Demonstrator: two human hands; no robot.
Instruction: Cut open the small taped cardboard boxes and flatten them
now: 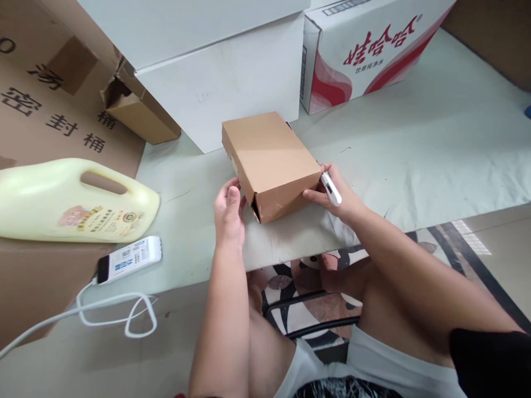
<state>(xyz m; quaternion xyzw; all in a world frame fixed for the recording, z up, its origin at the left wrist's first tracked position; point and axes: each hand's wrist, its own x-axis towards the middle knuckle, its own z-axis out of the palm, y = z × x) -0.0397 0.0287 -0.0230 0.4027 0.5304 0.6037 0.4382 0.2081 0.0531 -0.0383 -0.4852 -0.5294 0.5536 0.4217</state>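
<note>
The cardboard box (274,157) is braced, apparently for stability, by the loosely cupped left hand (229,214) and the right hand (347,194), closed around a white implement (331,189).

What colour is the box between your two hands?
The box is light brown; the head view shows it best.

Pictured on a pale green cloth (427,149): a white cardboard carton with red lettering (357,83), beside stacked plain white boxes (249,83); at left, a pale yellow plastic jug (37,193) near a white rectangular device (136,257) with white cable (153,320).
</note>
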